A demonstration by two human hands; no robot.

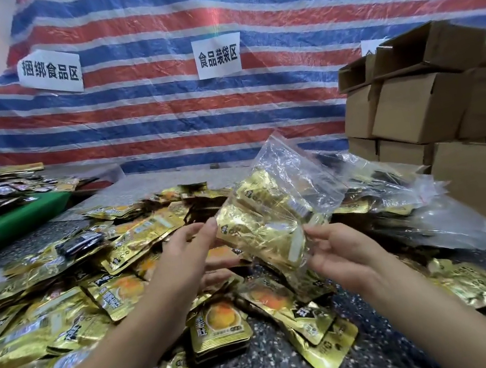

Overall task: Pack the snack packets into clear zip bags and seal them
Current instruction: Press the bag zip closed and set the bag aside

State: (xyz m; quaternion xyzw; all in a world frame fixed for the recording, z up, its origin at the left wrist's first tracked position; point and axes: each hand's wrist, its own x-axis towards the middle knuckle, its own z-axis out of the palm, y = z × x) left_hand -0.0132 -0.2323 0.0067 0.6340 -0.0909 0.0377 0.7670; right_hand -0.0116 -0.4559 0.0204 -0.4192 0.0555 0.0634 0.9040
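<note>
Bag: clear plastic zip bag (283, 206) with gold foil snack packets (262, 231) | left hand (183, 257) grip pinching bag's edge | right hand (338, 251) grip pinching bag's lower corner

Brown cardboard boxes (431, 96) stand stacked at the right. A striped tarpaulin (159, 108) hangs behind, bearing white paper signs (217, 56). A green board (15, 220) lies left.
</note>
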